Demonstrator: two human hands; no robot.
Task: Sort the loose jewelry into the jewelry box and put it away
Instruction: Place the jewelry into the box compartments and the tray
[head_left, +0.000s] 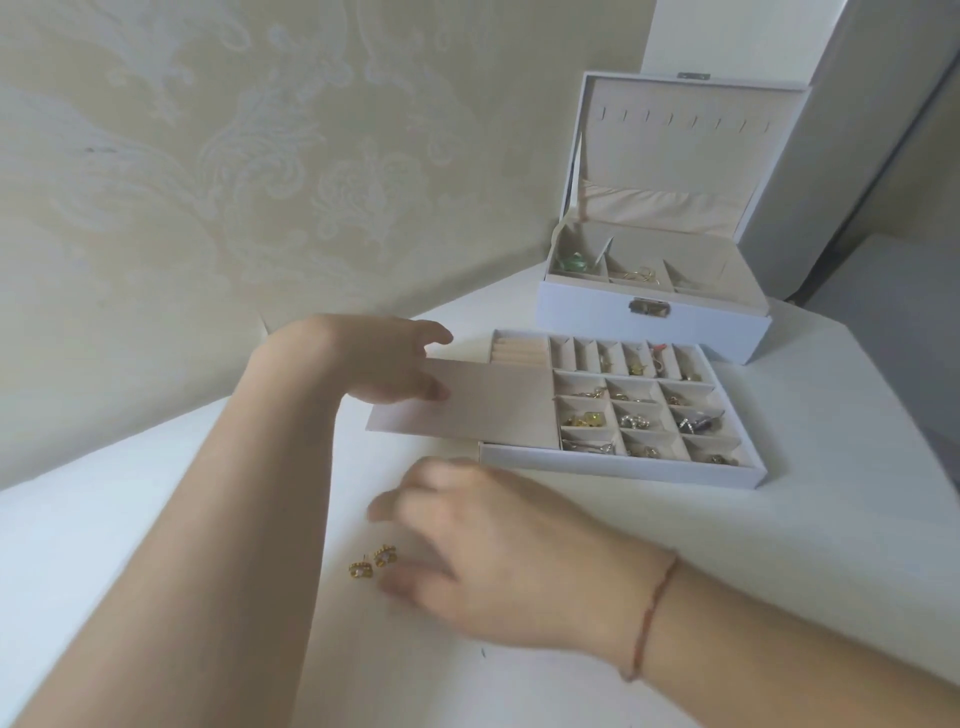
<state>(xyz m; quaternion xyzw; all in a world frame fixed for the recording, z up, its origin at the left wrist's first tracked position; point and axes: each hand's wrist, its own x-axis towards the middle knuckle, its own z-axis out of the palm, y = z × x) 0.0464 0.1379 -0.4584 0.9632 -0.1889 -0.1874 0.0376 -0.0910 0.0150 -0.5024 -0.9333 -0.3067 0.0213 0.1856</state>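
Note:
A white jewelry box (597, 312) stands open at the back right, its lid up. In front of it lies its removable tray (613, 465), divided into small cells that hold several earrings and rings. My left hand (379, 364) grips a beige flat panel (493, 408) that lies over the tray's left part and sticks out to the left. Two small gold earrings (374, 562) lie loose on the white table. My right hand (488, 535) hovers just to the right of them, blurred, fingers apart, thumb near the earrings, holding nothing that I can see.
The white table (779, 519) meets a patterned beige wall (208, 156) at the left and back. A grey cabinet side (857, 130) rises behind the box at the right. A red string bracelet (649, 618) is on my right wrist.

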